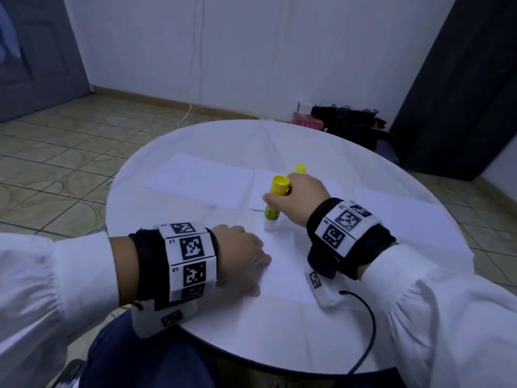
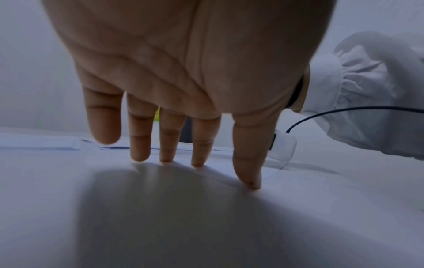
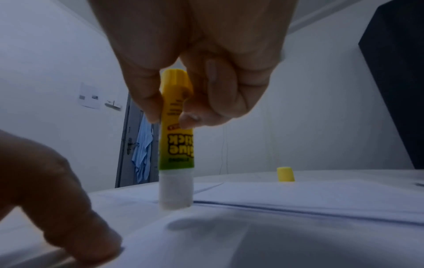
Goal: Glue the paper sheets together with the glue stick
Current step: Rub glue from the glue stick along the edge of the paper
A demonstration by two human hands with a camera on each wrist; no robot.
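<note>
Risk notes, nearest item first. Left hand (image 1: pixel 240 256) lies palm-down with straight fingers (image 2: pixel 199 154) splayed, tips pressing the near paper sheet (image 1: pixel 282 278) onto the round white table (image 1: pixel 246 329). Nothing is held in it; it only pins the sheet. The pinning covers the sheet's left part alone, so a sideways drag of the glue could swing or buckle the free right side.

Right hand (image 1: pixel 299 200) pinches the yellow glue stick (image 3: pixel 176 137) high on the barrel between thumb and fingertips, other fingers curled beside it. Stick is inverted, near upright, glue end at the far edge of the near sheet. The wrist views are too blurred to tell whether the tip touches the paper. A good length of the pale glue column (image 3: pixel 175 190) is wound out. Judgement: with the grip so far from the tip, side load could snap or smear the column, or leave lumps.

Just beyond the tip lies the edge of a middle sheet (image 1: pixel 260 191). Overshoot there would put glue on the wrong sheet or on the table.

Further back, the yellow cap (image 1: pixel 300 168) stands on the table behind the right hand; a backward stroke or the wrist could knock it off. Another white sheet (image 1: pixel 201 180) lies far left, and one more (image 1: pixel 397 211) to the right, both untouched.
</note>
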